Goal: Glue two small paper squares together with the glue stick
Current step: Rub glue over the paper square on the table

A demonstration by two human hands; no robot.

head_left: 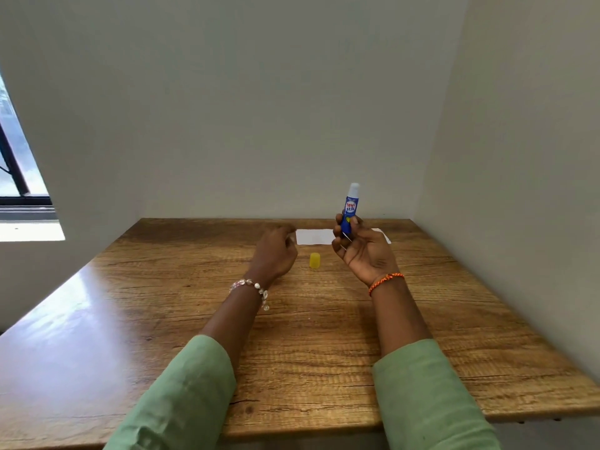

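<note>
My right hand [363,250] holds a blue glue stick [350,206] upright above the table, its white glue tip bare. The stick's yellow cap [315,260] stands on the wooden table [308,336] between my hands. A white paper square [313,237] lies flat near the far edge, just behind the cap. A second white paper [383,236] shows only as a corner behind my right hand. My left hand [276,251] hovers with loosely curled fingers left of the cap, close to the first paper's left edge, holding nothing.
White walls close the table in at the back and right. A window [19,177] sits at the far left. The table's front edge [292,430] runs near my green sleeves.
</note>
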